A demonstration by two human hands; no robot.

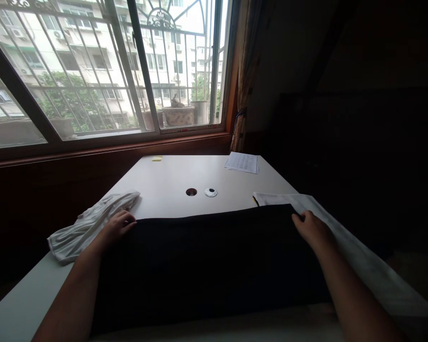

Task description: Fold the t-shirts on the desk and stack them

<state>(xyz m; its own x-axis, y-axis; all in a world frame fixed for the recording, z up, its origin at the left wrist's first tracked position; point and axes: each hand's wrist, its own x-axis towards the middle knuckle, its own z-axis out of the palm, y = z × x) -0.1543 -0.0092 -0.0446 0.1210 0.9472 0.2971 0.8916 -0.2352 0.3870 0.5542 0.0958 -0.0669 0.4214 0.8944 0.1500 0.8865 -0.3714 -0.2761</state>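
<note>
A wide piece of black cloth (207,266) stretches between my two hands over the near part of the table. It looks like a garment, but its kind cannot be made out in the dark. My left hand (120,225) pinches its far left corner, fingers closed. At the far right corner, my right hand (308,227) grips the cloth between thumb and fingers. A crumpled white cloth (92,223) lies just beyond my left hand. Beside and under my right hand is another pale cloth (288,199), spread near the table's right edge.
The white table (171,178) has a round cable hole (191,192) and a round white cover (210,192) in its middle. Printed papers (242,162) and a yellow sticky note (157,158) lie at the far edge. A barred window (128,71) and a curtain (240,95) stand behind.
</note>
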